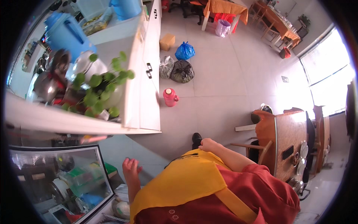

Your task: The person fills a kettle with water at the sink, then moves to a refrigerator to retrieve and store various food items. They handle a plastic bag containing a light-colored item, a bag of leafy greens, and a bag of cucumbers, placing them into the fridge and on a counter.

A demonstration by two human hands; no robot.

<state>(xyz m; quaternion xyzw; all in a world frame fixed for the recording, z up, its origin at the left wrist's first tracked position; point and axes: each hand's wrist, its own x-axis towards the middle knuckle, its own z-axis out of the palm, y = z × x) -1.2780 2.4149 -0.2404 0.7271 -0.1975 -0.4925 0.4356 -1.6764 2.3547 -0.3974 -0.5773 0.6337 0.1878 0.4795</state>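
Note:
My left hand (131,168) hangs in the air at my side with its fingers loosely bent and apart, nothing in it. It is nearest to the glass display case (105,168) on the left. My right hand (210,145) is in front of my body at the lower edge of the yellow apron (181,179); its fingers curl away from view, so a grip on the cloth cannot be made out. Ahead on the tiled floor stands a pink thermos flask (170,97) with a pale lid. One black shoe (197,137) shows beyond the apron.
A white counter (145,106) runs along the left, bearing a leafy potted plant (98,92) and a blue insulated jug (67,33). Against it lie a black bag (182,71), a blue bag (185,51) and a cardboard box (167,42). To the right are a table (288,145) and wooden chair (264,152).

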